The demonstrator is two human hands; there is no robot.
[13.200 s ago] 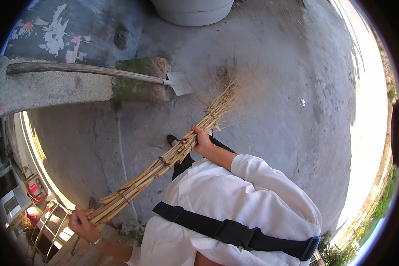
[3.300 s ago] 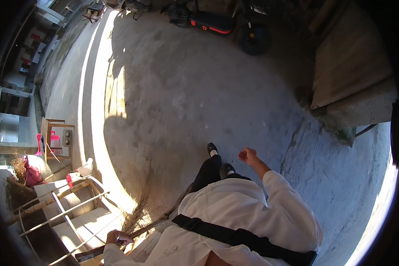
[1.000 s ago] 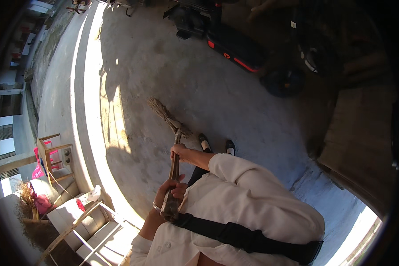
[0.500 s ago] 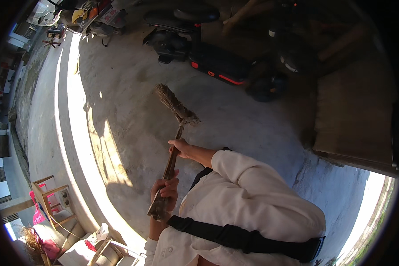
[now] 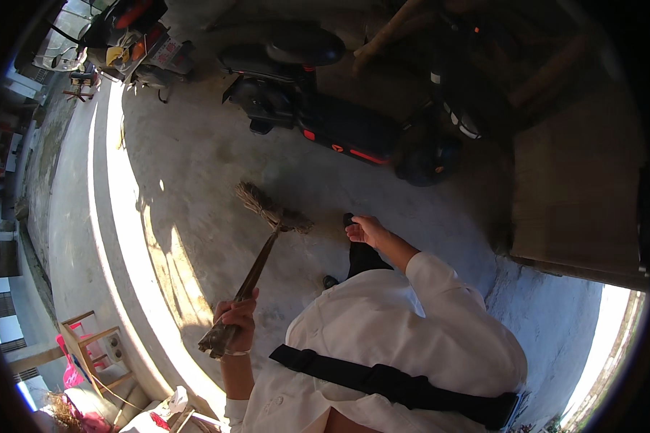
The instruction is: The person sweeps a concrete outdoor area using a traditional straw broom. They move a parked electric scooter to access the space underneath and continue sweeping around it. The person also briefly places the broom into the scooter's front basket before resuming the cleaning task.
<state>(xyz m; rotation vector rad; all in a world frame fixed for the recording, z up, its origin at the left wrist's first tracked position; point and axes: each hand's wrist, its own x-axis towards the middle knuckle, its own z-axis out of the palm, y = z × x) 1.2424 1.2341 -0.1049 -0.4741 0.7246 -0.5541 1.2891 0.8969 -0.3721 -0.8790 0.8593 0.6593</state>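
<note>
My left hand [image 5: 236, 322] is wrapped round the lower end of the handle of a straw broom [image 5: 254, 267]. The handle slants up and away to the right, and its worn, brushy head [image 5: 271, 211] is over the concrete floor. My right hand [image 5: 366, 230] is off the broom, to the right of its head. Its fingers are loosely bent and apart, with nothing seen in them. Just behind those fingers shows the tip of my dark shoe [image 5: 347, 219].
A black electric scooter [image 5: 347, 130] with red marks stands ahead on the concrete floor [image 5: 195, 144]. More motorbikes [image 5: 148, 54] are at the far left. A large brown board-like box [image 5: 578, 195] is on the right. A wooden chair frame [image 5: 94, 346] and piled goods lie at lower left.
My right hand has let go of the broom handle and moved right. My left hand has shifted left with the broom, whose head has come lower and nearer.
</note>
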